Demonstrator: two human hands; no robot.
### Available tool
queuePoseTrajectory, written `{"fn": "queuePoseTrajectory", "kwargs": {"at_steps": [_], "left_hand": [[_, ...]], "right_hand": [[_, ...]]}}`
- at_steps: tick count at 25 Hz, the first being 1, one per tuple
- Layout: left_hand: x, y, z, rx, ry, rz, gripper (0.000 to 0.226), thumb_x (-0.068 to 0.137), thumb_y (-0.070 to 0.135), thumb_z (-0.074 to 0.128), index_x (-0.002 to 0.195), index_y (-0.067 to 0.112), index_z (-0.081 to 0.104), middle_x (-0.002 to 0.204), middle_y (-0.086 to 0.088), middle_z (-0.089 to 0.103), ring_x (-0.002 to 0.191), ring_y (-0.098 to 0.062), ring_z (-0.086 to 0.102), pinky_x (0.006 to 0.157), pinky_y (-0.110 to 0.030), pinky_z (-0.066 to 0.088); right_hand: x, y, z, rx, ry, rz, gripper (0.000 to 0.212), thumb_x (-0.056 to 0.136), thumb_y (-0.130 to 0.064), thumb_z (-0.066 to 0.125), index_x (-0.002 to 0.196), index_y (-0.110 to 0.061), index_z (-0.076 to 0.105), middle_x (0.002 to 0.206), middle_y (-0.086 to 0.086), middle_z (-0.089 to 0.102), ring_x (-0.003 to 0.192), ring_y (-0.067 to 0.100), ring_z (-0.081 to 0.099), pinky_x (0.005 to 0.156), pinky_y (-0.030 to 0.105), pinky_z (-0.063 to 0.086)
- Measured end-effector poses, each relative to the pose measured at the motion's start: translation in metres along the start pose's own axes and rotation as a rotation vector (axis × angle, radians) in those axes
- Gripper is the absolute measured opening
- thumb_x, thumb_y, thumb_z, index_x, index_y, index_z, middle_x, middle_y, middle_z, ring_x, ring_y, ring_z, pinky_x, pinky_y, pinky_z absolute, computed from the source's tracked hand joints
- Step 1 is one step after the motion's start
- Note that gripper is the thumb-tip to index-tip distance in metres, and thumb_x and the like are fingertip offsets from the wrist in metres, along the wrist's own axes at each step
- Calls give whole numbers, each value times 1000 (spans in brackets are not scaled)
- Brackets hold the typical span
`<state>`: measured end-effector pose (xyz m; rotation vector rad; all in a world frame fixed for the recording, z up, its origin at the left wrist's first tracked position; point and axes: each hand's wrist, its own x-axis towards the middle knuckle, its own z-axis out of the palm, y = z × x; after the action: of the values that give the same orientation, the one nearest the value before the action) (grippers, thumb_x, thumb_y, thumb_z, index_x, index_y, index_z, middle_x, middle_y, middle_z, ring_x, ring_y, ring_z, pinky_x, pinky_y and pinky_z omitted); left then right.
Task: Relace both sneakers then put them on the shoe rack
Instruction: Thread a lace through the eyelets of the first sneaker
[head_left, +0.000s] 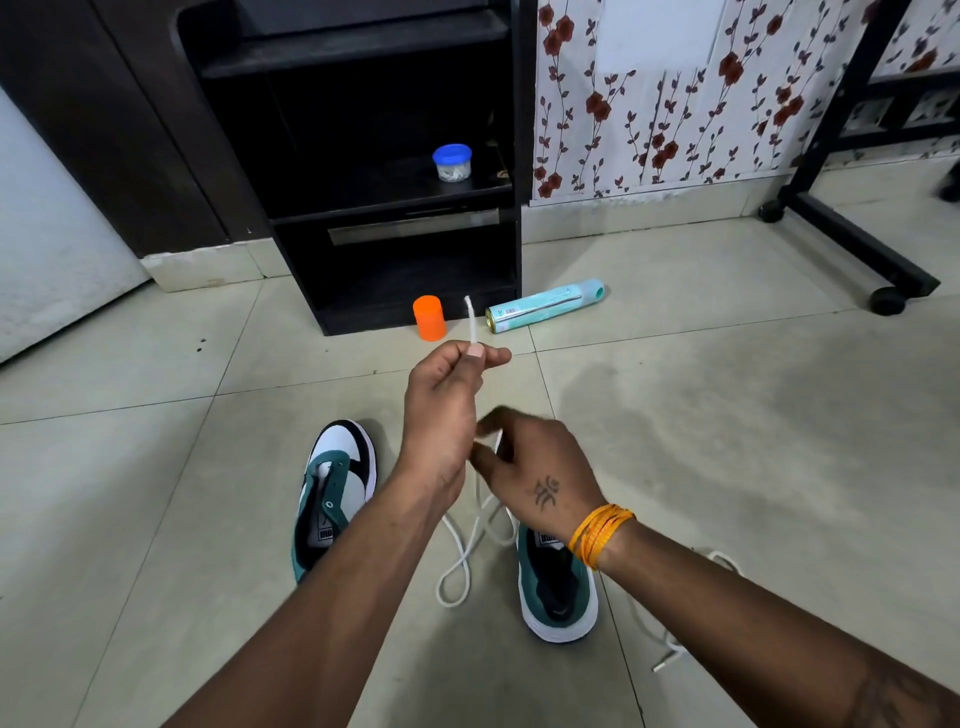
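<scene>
Head cam: left hand (444, 410) pinches one lace (471, 325) end up high, fingers pressed on it. Right hand (540, 475) is blurry, fingers look pinched on the same lace lower down. Both sneakers (332, 493) sit on the floor (727, 415), rack (395, 171) just behind.

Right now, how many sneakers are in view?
2. The left sneaker lies on the floor tiles beside the left forearm; the right sneaker lies partly hidden under the right hand. None sits on the black rack.
</scene>
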<state>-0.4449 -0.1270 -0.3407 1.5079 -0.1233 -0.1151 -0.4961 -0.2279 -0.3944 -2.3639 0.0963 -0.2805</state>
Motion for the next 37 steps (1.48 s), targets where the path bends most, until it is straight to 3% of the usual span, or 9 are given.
{"fn": "queuePoseTrajectory", "kwargs": {"at_steps": [2, 4, 7, 13, 19, 22, 27, 31, 37], "left_hand": [[-5, -4, 5, -20, 2, -31, 26, 108, 15, 50, 102, 5, 73, 110, -3, 79, 102, -5, 72, 76, -12, 52], [-7, -9, 7, -52, 2, -43, 26, 108, 14, 51, 102, 3, 73, 108, -4, 79, 95, -5, 73, 75, -13, 53], [-2, -11, 6, 9, 8, -35, 23, 106, 15, 55, 101, 9, 76, 108, 3, 79, 98, 1, 69, 79, -16, 49], [-4, -31, 5, 116, 47, 6, 22, 98, 5, 66, 99, 22, 80, 101, 12, 80, 93, 6, 70, 81, -16, 53], [-4, -52, -5, 475, 64, 76, 7, 92, 19, 78, 87, 23, 82, 76, 11, 76, 70, 1, 68, 68, -15, 48], [-10, -71, -1, 592, 34, 82, 14, 93, 24, 76, 79, 22, 80, 69, 10, 74, 64, -2, 65, 64, -20, 46], [-20, -98, 20, 723, -62, 95, 5, 86, 22, 77, 82, 25, 79, 73, 13, 75, 68, -6, 68, 68, -29, 54], [-23, -115, 33, 929, -162, 152, 12, 83, 20, 67, 81, 24, 78, 81, 5, 75, 83, -20, 68, 71, -34, 55], [-26, -132, 15, 1112, -58, 409, 11, 83, 23, 65, 77, 16, 72, 88, 0, 54, 90, -24, 48, 74, -40, 48]], "right_hand": [[7, -12, -7, 136, 134, -30, 22, 92, -44, 55, 103, -30, 66, 60, -7, 60, 59, 10, 60, 58, 33, 48], [12, -15, -8, 159, 194, -72, 26, 95, -45, 44, 94, -27, 63, 59, -6, 59, 54, 14, 56, 53, 38, 46], [3, -5, -2, 182, 164, -26, 30, 92, -50, 40, 75, -29, 54, 57, -6, 56, 53, 13, 53, 51, 36, 43], [-9, 5, 4, 212, 89, 30, 28, 84, -47, 43, 63, -30, 51, 58, 0, 57, 59, 15, 54, 58, 40, 45], [-35, 55, 3, 197, 235, 330, 10, 89, -23, 64, 84, -27, 72, 71, -11, 69, 68, 7, 64, 70, 33, 54], [-54, 72, 4, 131, 262, 420, 6, 87, -30, 67, 91, -31, 71, 78, -13, 68, 72, 8, 64, 71, 34, 55], [-65, 79, 19, 8, 49, 319, 53, 71, -48, 63, 122, -34, 59, 111, -9, 56, 101, 15, 58, 83, 36, 52], [-60, 89, 34, -61, 74, 238, 38, 80, -32, 55, 116, -22, 60, 108, -1, 56, 98, 27, 57, 76, 38, 48], [-68, 98, 43, -22, 196, 214, 35, 90, -16, 55, 124, -19, 61, 116, 0, 57, 103, 24, 60, 86, 37, 51]]}}
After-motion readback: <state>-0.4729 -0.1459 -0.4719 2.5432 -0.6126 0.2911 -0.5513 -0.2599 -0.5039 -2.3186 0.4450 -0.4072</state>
